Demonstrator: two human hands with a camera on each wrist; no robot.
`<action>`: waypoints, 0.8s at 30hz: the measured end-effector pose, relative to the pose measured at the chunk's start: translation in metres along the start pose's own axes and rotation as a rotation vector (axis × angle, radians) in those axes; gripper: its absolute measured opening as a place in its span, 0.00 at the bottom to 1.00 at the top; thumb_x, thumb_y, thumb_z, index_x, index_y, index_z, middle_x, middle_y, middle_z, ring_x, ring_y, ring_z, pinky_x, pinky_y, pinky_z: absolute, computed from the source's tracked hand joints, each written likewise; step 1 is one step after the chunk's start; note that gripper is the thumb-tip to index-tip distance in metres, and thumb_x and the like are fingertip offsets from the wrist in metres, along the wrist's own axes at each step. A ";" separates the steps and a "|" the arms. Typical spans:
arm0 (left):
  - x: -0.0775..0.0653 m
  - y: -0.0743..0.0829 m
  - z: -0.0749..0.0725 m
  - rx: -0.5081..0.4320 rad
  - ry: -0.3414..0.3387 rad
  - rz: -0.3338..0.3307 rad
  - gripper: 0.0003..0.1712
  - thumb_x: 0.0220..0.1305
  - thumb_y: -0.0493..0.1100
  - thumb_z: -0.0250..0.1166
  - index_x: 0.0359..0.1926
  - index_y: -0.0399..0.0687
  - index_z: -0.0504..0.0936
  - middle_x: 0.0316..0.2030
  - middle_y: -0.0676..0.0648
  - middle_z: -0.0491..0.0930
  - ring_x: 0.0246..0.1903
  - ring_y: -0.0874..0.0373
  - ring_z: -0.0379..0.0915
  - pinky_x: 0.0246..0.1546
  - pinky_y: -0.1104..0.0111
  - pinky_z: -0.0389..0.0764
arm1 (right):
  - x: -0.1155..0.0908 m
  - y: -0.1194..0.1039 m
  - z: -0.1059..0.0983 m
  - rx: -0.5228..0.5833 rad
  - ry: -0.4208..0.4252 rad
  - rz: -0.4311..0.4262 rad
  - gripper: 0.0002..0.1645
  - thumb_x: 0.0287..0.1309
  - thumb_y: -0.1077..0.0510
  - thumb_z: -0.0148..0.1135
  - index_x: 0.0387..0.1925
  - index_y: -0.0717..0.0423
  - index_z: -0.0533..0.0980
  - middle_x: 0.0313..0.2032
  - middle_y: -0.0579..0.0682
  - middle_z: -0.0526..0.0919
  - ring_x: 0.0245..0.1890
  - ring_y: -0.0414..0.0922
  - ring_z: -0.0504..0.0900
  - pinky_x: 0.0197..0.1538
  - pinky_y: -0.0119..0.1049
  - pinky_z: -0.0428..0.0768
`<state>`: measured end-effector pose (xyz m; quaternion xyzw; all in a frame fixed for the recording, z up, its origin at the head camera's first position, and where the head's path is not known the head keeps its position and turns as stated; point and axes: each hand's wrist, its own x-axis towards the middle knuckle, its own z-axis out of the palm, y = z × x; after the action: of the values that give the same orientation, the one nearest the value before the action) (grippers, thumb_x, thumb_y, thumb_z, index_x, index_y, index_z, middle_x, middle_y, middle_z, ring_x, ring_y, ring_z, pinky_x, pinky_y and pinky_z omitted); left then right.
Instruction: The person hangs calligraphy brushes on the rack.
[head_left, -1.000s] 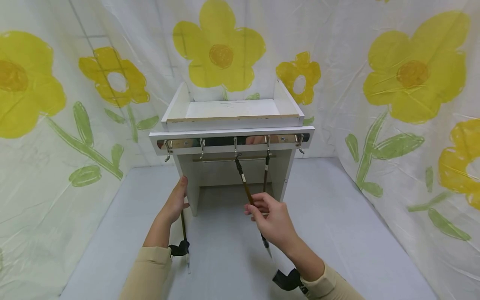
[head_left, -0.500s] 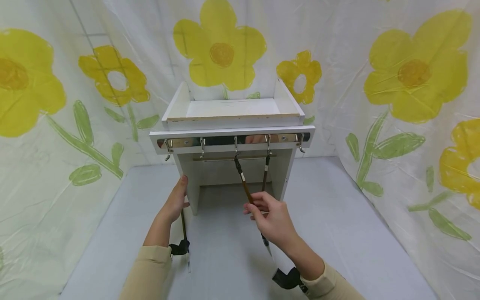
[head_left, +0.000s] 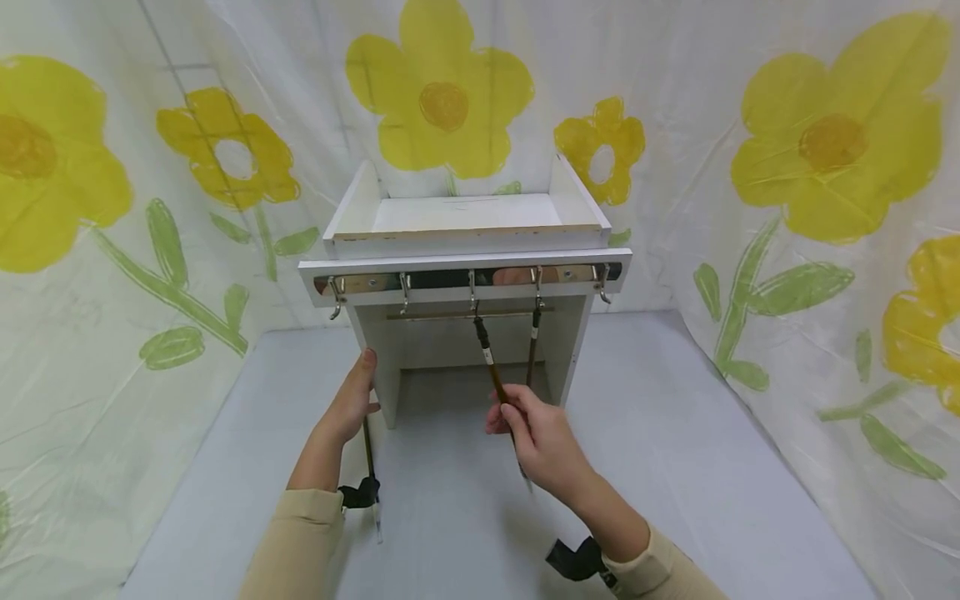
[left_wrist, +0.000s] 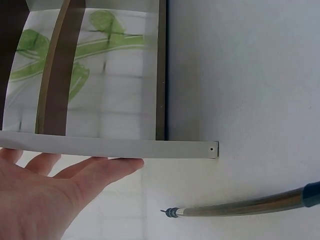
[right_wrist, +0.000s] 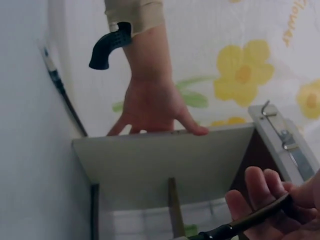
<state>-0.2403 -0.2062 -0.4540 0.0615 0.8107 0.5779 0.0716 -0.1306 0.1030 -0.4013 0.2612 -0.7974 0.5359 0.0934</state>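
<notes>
My right hand [head_left: 540, 433] pinches a slim brown calligraphy brush [head_left: 491, 367] between thumb and fingers, its shaft slanting. The brush's dark top end is at the middle hook [head_left: 473, 292] of a metal hook rail; whether its loop is on the hook is too small to tell. Beside it, another brush [head_left: 533, 333] hangs from the hook to the right. My left hand [head_left: 351, 402] rests against the left side panel [head_left: 377, 358] of a white shelf unit, fingers extended in the left wrist view. A third brush [left_wrist: 240, 206] lies on the table near that hand.
The white shelf unit [head_left: 465, 246] stands on a pale grey tabletop [head_left: 675, 467]. Its other hooks project forward, such as the far-left hook [head_left: 335, 298] and far-right hook [head_left: 602, 285]. A flower-printed curtain [head_left: 675, 125] surrounds the back and sides.
My right fingers have closed further round the brush. Its lower tip has shifted left and up, and its top end slightly right. My left hand has stayed against the panel.
</notes>
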 end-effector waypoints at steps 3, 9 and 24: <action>0.000 -0.001 0.000 0.000 0.001 -0.002 0.46 0.74 0.73 0.22 0.81 0.54 0.31 0.80 0.36 0.35 0.77 0.29 0.40 0.62 0.32 0.67 | 0.001 0.000 0.001 -0.033 -0.029 0.009 0.11 0.78 0.64 0.46 0.54 0.58 0.72 0.36 0.45 0.81 0.37 0.37 0.85 0.48 0.33 0.86; 0.000 -0.001 0.001 0.000 0.005 0.010 0.45 0.74 0.72 0.22 0.81 0.54 0.32 0.80 0.34 0.36 0.76 0.28 0.41 0.61 0.31 0.67 | 0.001 0.004 0.004 -0.022 -0.087 -0.012 0.11 0.79 0.64 0.43 0.55 0.60 0.71 0.33 0.45 0.79 0.34 0.39 0.85 0.46 0.34 0.86; 0.000 -0.001 0.001 -0.004 0.005 0.034 0.44 0.74 0.72 0.22 0.82 0.56 0.34 0.79 0.33 0.40 0.76 0.28 0.42 0.60 0.29 0.66 | 0.004 0.011 0.005 0.307 -0.203 0.108 0.15 0.81 0.60 0.38 0.58 0.63 0.67 0.34 0.58 0.73 0.33 0.43 0.81 0.48 0.39 0.87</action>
<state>-0.2397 -0.2054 -0.4553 0.0739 0.8086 0.5806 0.0600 -0.1392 0.1005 -0.4106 0.2818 -0.7244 0.6265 -0.0575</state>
